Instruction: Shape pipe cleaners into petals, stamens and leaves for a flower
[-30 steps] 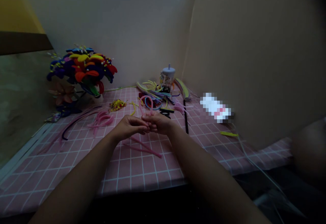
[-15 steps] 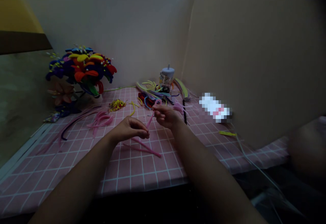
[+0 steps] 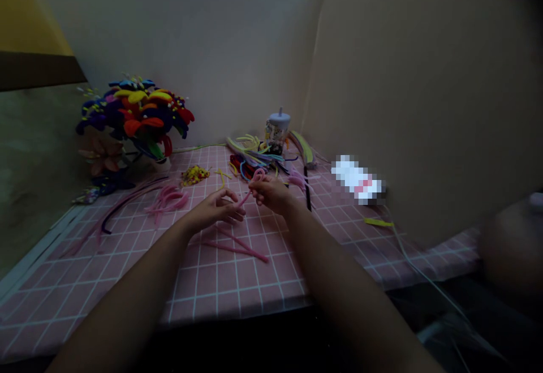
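Note:
A pink pipe cleaner [image 3: 243, 198] with a curled loop at its upper end is pinched between the thumb and fingers of my right hand [image 3: 271, 193]. Its lower end slants down to the fingers of my left hand [image 3: 218, 210], which are spread apart; whether they touch it is hard to tell. Beneath my hands, more pink pipe cleaners [image 3: 244, 248] lie on the checked tablecloth [image 3: 207, 288]. Bent pink pieces [image 3: 169, 198] rest to the left, and another looped pink bundle [image 3: 298, 178] sits just beyond my right hand.
A colourful bouquet of fuzzy flowers [image 3: 139, 112] stands at the back left. Near the wall are a lidded cup [image 3: 278, 129], bundled pipe cleaners [image 3: 250, 152] and a pile of yellow and red bits [image 3: 195, 175]. A blurred-out bright device [image 3: 358, 179] and a yellow strip [image 3: 379, 222] lie right.
My left fingers have loosened from a pinch on the pipe cleaner and spread. My right hand has shifted slightly left and down with the looped end.

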A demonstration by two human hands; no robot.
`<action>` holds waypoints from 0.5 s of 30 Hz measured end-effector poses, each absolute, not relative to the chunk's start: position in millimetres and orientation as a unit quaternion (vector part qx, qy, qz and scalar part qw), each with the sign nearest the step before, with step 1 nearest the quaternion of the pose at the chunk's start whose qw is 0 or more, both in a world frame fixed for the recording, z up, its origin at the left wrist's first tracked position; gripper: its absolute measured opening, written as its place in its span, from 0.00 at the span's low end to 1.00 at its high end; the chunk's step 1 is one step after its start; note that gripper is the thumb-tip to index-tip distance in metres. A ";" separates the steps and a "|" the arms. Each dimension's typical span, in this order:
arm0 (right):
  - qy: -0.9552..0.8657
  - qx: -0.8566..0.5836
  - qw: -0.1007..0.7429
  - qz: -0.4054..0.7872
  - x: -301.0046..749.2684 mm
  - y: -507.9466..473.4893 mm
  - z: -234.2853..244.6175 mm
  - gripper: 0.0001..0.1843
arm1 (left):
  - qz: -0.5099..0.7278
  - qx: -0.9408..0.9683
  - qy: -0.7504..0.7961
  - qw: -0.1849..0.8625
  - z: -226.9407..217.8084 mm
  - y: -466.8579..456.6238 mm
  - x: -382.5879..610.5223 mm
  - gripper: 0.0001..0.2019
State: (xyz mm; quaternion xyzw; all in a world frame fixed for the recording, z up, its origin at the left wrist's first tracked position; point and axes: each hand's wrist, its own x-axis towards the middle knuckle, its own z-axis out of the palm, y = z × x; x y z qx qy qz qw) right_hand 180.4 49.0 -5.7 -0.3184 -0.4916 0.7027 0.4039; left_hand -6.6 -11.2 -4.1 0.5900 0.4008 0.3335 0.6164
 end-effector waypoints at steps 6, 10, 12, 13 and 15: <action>-0.558 -0.305 0.348 0.689 161.4 36.9 -11.9 0.12 | 0.334 0.513 0.414 0.674 -8.4 -13.6 4.4 0.21; -0.572 -0.293 0.345 0.684 154.3 31.4 -12.0 0.15 | 0.336 0.508 0.419 0.673 -10.2 -14.2 11.4 0.11; -0.565 -0.282 0.358 0.688 153.5 31.4 -12.4 0.15 | 0.346 0.519 0.443 0.645 -9.7 -15.3 15.6 0.08; -0.558 -0.275 0.367 0.692 153.7 31.9 -12.7 0.15 | 0.354 0.525 0.456 0.625 -9.1 -15.7 17.6 0.07; -0.542 -0.265 0.380 0.701 154.6 32.9 -13.0 0.14 | 0.379 0.531 0.476 0.590 -7.6 -15.7 20.8 0.06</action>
